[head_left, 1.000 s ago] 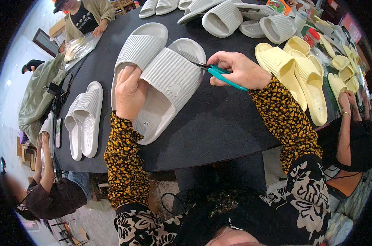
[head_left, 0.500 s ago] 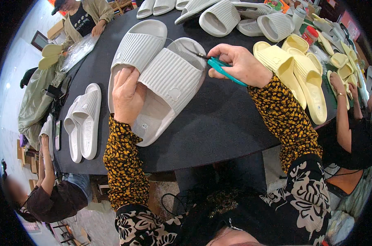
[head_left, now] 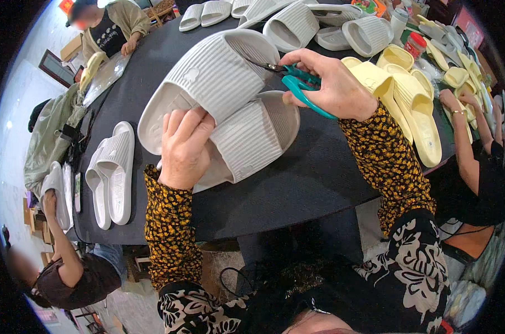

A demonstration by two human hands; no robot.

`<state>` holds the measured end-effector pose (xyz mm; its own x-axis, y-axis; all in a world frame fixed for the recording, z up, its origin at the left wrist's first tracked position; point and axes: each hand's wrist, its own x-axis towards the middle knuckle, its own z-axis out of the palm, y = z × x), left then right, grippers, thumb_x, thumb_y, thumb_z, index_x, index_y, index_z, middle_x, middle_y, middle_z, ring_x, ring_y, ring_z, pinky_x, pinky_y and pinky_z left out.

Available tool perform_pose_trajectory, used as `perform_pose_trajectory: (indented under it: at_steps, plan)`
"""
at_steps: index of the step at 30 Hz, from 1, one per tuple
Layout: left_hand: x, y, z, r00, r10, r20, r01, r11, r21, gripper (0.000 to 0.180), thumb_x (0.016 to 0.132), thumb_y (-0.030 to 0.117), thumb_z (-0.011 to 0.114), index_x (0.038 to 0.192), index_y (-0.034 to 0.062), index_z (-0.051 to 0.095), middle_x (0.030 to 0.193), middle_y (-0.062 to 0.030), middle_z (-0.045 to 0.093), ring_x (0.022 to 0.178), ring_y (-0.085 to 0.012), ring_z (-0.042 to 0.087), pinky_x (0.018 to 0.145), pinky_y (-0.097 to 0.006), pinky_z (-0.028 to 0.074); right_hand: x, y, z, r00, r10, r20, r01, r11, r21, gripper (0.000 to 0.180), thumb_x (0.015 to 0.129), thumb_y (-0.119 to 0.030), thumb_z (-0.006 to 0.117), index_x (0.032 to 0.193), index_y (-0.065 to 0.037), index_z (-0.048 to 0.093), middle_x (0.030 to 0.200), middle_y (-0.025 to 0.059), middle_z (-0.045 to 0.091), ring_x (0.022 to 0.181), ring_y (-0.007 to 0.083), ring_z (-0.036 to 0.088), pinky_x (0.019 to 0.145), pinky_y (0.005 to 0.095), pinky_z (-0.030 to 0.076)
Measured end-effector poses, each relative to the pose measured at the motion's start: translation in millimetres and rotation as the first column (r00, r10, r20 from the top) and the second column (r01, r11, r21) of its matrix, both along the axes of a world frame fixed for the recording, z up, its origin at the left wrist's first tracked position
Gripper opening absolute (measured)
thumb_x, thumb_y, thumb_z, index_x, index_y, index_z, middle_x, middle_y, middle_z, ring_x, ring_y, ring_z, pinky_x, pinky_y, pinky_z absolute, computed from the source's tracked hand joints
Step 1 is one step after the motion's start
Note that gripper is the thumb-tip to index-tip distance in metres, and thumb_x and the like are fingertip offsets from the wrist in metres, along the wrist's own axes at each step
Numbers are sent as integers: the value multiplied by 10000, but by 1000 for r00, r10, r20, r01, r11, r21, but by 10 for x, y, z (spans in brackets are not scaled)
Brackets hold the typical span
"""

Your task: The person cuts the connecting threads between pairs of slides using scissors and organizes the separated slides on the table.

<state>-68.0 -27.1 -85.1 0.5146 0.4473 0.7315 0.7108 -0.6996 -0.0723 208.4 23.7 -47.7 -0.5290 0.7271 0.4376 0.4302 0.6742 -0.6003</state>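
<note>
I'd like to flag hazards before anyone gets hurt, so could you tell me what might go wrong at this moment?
The teal scissors in the right hand point at the raised grey slipper's strap edge; a slip could nick the strap. The left hand grips that slipper near the blades' path, so its fingers could be cut. The lifted slipper overlaps the second grey slipper, which could get knocked along the black table.

My sleeves point(head_left: 169, 234) are black with small orange-yellow flowers. The ribbed slides point(head_left: 213, 78) I hold are pale grey-white, my scissors point(head_left: 299, 83) teal-handled, the worktop point(head_left: 313, 178) black, the nearby slides point(head_left: 408, 106) pale yellow.
</note>
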Motion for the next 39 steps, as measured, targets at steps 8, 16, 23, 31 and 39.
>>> perform_pose_trajectory:
  at_steps: [8,16,23,31,39]
  plan:
    - [12,43,-47,1000,-7,21,7,1000,-5,352,555,-69,582,902,-14,607,936,-87,578,780,-247,510,701,-345,403,-47,3,-58,999,-2,-36,-3,990,-141,490,726,-198,744,1107,5,515,812,31,578,753,75,535,675,228,444]
    - [77,14,-50,999,1,40,-1,1000,-16,378,531,-90,589,901,-11,604,929,-89,577,785,-256,517,710,-348,419,-95,35,-181,995,-31,-94,24,997,-76,465,709,-283,736,1005,23,549,769,145,639,694,194,627,643,310,480]
    - [82,42,-60,999,18,43,-16,999,-38,382,542,-80,592,917,-7,601,920,-88,573,790,-256,521,716,-348,428,-79,22,-141,992,-56,-110,40,988,-146,396,757,-205,710,1033,22,539,716,57,607,653,72,553,584,236,436]
    - [-46,92,-129,979,190,79,-186,981,-50,343,593,-91,576,926,-10,599,911,-102,570,828,-279,545,732,-358,440,-76,45,-107,951,-101,-291,-18,925,-379,445,781,-311,702,1030,24,549,772,46,611,611,63,552,487,214,438]
    - [-47,111,-138,936,283,212,-274,959,-71,266,666,-65,569,921,3,604,896,-101,573,847,-297,556,752,-369,448,-167,-8,-188,840,-84,-536,-438,478,-761,386,875,-380,570,1078,-62,492,767,-6,517,575,60,463,440,206,384]
